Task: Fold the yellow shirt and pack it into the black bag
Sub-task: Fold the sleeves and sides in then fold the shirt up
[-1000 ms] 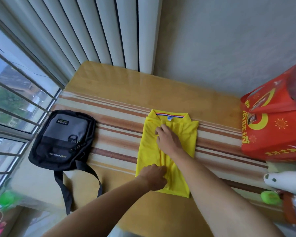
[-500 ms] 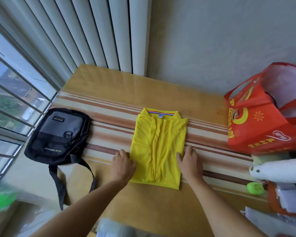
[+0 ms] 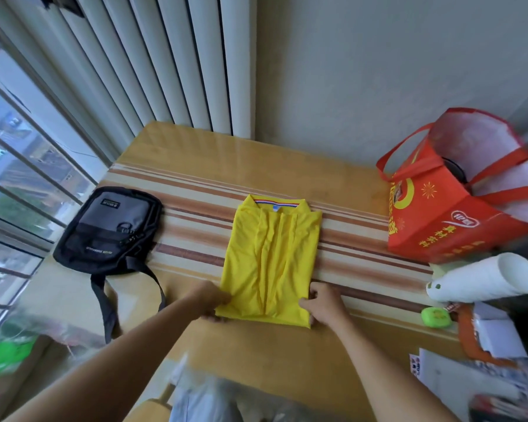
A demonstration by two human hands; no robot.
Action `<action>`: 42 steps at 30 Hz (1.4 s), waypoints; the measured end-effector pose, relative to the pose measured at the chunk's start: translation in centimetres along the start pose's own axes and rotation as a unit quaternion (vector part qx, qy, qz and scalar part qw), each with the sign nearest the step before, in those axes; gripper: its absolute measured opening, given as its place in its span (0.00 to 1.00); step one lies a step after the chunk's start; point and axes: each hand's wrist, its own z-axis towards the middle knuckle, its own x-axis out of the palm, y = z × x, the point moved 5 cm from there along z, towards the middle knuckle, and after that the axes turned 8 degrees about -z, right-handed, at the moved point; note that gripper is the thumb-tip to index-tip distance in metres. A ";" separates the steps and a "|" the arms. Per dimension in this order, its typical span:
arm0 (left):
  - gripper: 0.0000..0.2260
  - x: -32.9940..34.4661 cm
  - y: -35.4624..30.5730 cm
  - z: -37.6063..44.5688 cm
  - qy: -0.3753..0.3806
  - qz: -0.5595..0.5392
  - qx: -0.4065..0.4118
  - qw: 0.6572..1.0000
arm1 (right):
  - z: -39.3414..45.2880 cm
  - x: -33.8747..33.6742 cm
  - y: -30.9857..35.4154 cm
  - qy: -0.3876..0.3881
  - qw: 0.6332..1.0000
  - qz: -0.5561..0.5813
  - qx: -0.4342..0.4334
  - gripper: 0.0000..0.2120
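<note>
The yellow shirt lies on the table folded into a narrow rectangle, collar at the far end, sides folded inward. My left hand pinches its near left corner and my right hand pinches its near right corner. The near edge is slightly raised off the table. The black bag with a grey front panel lies flat to the left of the shirt, zipped, its strap trailing toward me.
The wooden table has a striped runner across it. A red shopping bag stands at the right. A white roll, a green disc and papers crowd the near right. Window and blinds are at left.
My hands slid from beside the shirt's lower sides down to its near corners and took hold of them. Before that they were pressing the middle of the shirt flat.
</note>
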 end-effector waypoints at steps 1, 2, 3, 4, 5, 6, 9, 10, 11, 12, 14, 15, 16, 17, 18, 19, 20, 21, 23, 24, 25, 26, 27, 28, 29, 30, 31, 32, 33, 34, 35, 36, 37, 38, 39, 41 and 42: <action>0.11 0.6 0.7 -0.8 0.052 0.007 -0.036 0.998 | -0.2 0.4 -0.4 0.041 0.999 -0.011 0.015 0.09; 0.10 1.1 1.2 -1.6 0.097 0.035 -0.065 0.993 | -0.6 0.8 -0.8 0.103 0.993 -0.035 0.038 0.09; 0.08 1.4 1.6 -2.3 0.134 0.067 -0.087 0.985 | -1.0 1.1 -1.3 0.167 0.982 -0.061 0.062 0.10; 0.08 1.5 1.9 -2.7 0.161 0.095 -0.102 0.977 | -1.2 1.2 -1.7 0.212 0.970 -0.082 0.083 0.12; 0.08 1.4 1.9 -3.0 0.177 0.115 -0.110 0.971 | -1.3 1.0 -2.1 0.236 0.963 -0.089 0.094 0.14; 0.08 1.2 1.7 -3.0 0.182 0.128 -0.107 0.969 | -1.4 0.5 -1.9 0.246 0.961 -0.080 0.096 0.15; 0.10 0.4 -0.5 -3.1 0.157 0.104 -0.054 0.981 | -1.6 -1.2 -0.1 0.222 0.971 0.051 0.069 0.15; 0.10 0.0 -1.8 -3.2 0.131 0.083 -0.018 0.988 | -1.4 -2.1 0.7 0.192 0.973 0.116 0.060 0.15; 0.10 -0.4 -3.3 -3.5 0.100 0.048 0.021 0.994 | -1.1 -3.2 1.6 0.157 0.971 0.173 0.047 0.15; 0.10 -1.0 -4.9 -3.7 0.070 0.000 0.057 0.996 | -0.9 -4.6 2.8 0.124 0.967 0.219 0.030 0.14; 0.09 -2.3 -8.0 -3.9 0.023 -0.123 0.109 0.986 | 0.2 -7.0 4.8 0.065 0.956 0.286 0.002 0.05; 0.08 -3.0 -9.3 -3.5 0.004 -0.184 0.120 0.976 | 0.9 -8.0 5.6 0.032 0.951 0.308 0.000 0.03; 0.07 -3.7 -10.4 -2.9 -0.014 -0.239 0.124 0.963 | 1.7 -9.0 6.1 -0.005 0.947 0.319 0.014 0.05; 0.07 -4.3 -11.4 -2.4 -0.027 -0.290 0.121 0.949 | 2.6 -9.6 6.4 -0.038 0.941 0.333 0.038 0.07; 0.07 -4.7 -12.3 -1.8 -0.036 -0.336 0.117 0.934 | 3.4 -9.9 6.6 -0.056 0.932 0.353 0.061 0.09; 0.08 -4.9 -13.0 -1.2 -0.037 -0.377 0.113 0.918 | 4.3 -9.9 6.8 -0.059 0.918 0.383 0.085 0.09; 0.08 -5.0 -13.7 -0.4 -0.030 -0.407 0.110 0.906 | 5.3 -9.6 6.9 -0.053 0.906 0.408 0.104 0.10; 0.08 -4.9 -14.2 0.4 -0.018 -0.428 0.106 0.898 | 6.0 -9.2 7.1 -0.050 0.904 0.410 0.109 0.09; 0.08 -4.5 -14.3 2.4 -0.008 -0.412 0.096 0.906 | 7.6 -8.6 7.2 -0.057 0.942 0.319 0.091 0.05; 0.10 -4.6 -14.2 3.3 -0.026 -0.359 0.099 0.928 | 8.1 -8.3 7.3 -0.070 0.965 0.240 0.077 0.04; 0.13 -4.8 -13.9 4.1 -0.057 -0.289 0.112 0.949 | 8.4 -8.2 7.1 -0.095 0.979 0.165 0.076 0.07; 0.15 -5.2 -13.7 4.8 -0.095 -0.214 0.128 0.964 | 8.8 -8.2 6.7 -0.121 0.982 0.122 0.085 0.11; 0.16 -5.7 -13.5 5.2 -0.132 -0.161 0.143 0.968 | 9.3 -8.3 6.4 -0.156 0.979 0.097 0.090 0.14; 0.14 -6.1 -13.5 5.3 -0.158 -0.140 0.160 0.964 | 9.5 -8.6 6.3 -0.195 0.973 0.081 0.089 0.15; 0.13 -6.4 -13.7 5.2 -0.172 -0.141 0.188 0.957 | 9.6 -9.0 6.5 -0.222 0.968 0.084 0.077 0.15; 0.10 -6.6 -14.1 5.3 -0.169 -0.153 0.214 0.950 | 9.7 -9.3 7.0 -0.234 0.965 0.107 0.056 0.13; 0.09 -6.6 -14.3 5.5 -0.150 -0.177 0.235 0.944 | 9.6 -9.4 7.6 -0.224 0.962 0.149 0.040 0.09; 0.08 -6.5 -14.6 5.7 -0.127 -0.202 0.245 0.940 | 9.6 -9.4 8.1 -0.201 0.960 0.193 0.026 0.07; 0.07 -6.4 -14.6 5.8 -0.104 -0.222 0.242 0.939 | 9.8 -9.2 8.1 -0.173 0.956 0.235 0.025 0.06; 0.06 -6.2 -14.7 5.9 -0.078 -0.244 0.241 0.936 | 10.2 -9.0 7.9 -0.140 0.951 0.273 0.026 0.06; 0.05 -6.1 -14.6 6.0 -0.048 -0.269 0.230 0.934 | 10.5 -8.7 7.6 -0.096 0.943 0.317 0.040 0.07; 0.06 -5.8 -14.4 6.2 -0.007 -0.304 0.212 0.929 | 10.5 -8.3 7.5 -0.042 0.924 0.375 0.060 0.08; 0.09 -5.4 -14.2 6.4 0.035 -0.339 0.185 0.922 | 10.5 -7.8 7.3 0.006 0.896 0.435 0.090 0.08; 0.12 -5.1 -14.0 6.8 0.073 -0.374 0.155 0.911 | 10.5 -7.7 7.1 0.022 0.876 0.468 0.116 0.09; 0.13 -5.0 -14.1 6.7 0.091 -0.393 0.134 0.905 | 10.5 -7.9 6.9 0.018 0.866 0.482 0.130 0.11; 0.09 -5.2 -14.3 7.1 0.064 -0.371 0.141 0.916 | 11.2 -8.8 6.5 -0.044 0.899 0.419 0.123 0.10; 0.08 -5.6 -14.5 7.5 0.026 -0.332 0.166 0.928 | 11.5 -9.2 6.4 -0.087 0.929 0.343 0.110 0.08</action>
